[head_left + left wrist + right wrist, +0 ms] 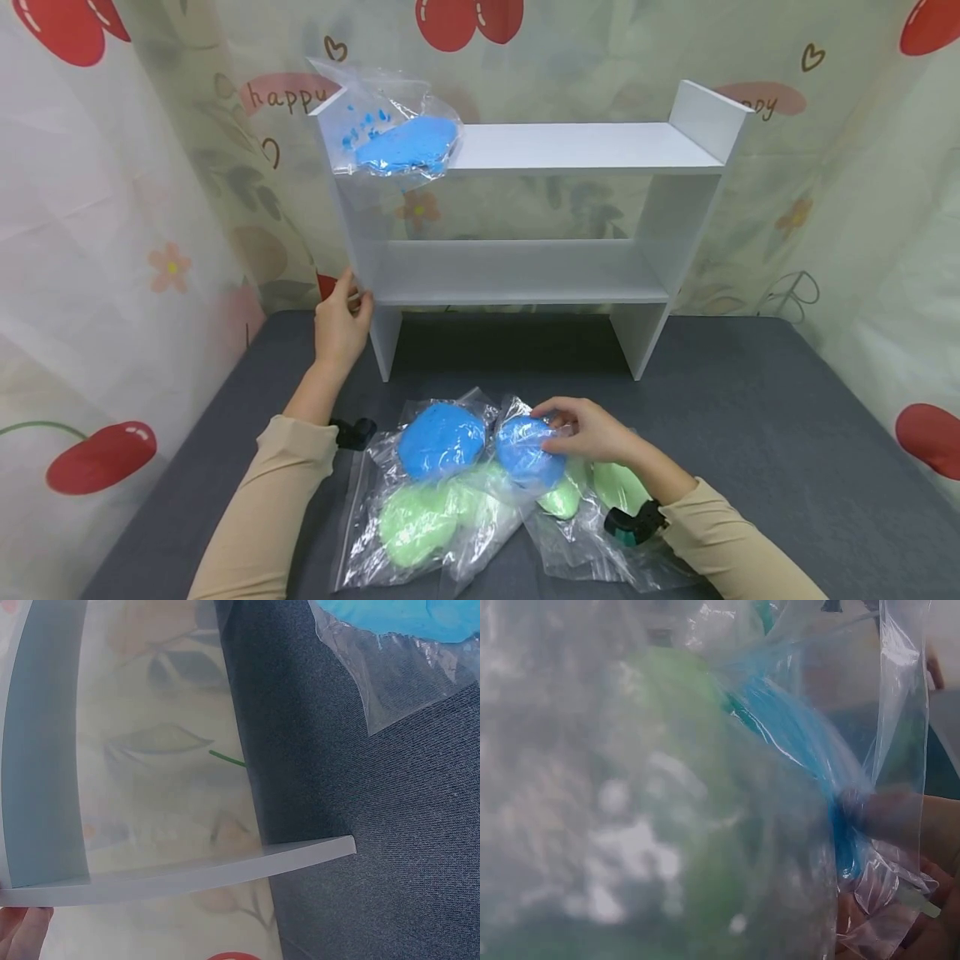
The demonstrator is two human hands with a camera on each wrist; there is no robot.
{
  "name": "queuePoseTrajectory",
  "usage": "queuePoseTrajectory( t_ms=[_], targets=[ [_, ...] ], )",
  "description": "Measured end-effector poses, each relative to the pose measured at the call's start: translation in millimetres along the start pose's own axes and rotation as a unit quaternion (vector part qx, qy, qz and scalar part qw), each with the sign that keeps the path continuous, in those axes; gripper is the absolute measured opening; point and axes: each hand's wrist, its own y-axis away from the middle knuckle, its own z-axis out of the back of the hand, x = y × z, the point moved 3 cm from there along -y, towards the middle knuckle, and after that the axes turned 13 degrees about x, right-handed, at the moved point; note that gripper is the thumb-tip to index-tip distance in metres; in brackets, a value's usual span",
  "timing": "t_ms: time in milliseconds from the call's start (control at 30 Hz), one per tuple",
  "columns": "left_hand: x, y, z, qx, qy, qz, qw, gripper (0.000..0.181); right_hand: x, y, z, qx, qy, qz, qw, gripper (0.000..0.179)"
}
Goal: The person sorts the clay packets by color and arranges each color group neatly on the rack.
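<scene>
A white shelf unit (517, 275) stands on the dark table. My left hand (341, 329) touches the outer face of its left side panel, fingers slightly bent; in the left wrist view, fingertips (30, 930) meet that panel near its edge. My right hand (588, 429) pinches a clear plastic bag with a round blue lump (531, 450), in front of the shelf. Thumb and fingers grip the film beside the blue lump (810, 742) in the right wrist view. Another bagged blue lump (441, 440) lies to the left, with a bagged green lump (420, 521) nearer me.
On the top shelf, at the left, rests a clear bag with a flattened blue mass (412, 146) and small blue bits. More bagged green material (618, 487) lies under and beside my right wrist. Printed cloth (847, 183) hangs around the table (750, 417). A thin cord (791, 293) hangs at the right.
</scene>
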Motion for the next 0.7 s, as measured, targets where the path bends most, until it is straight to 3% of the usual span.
queuePoseTrajectory(
  t_ms=[700],
  targets=[
    [0.0, 0.6, -0.3, -0.006, 0.004, -0.010, 0.9999, 0.048, 11.1, 9.3, 20.3, -0.107, -0.070, -0.003, 0.9918, 0.039]
  ],
)
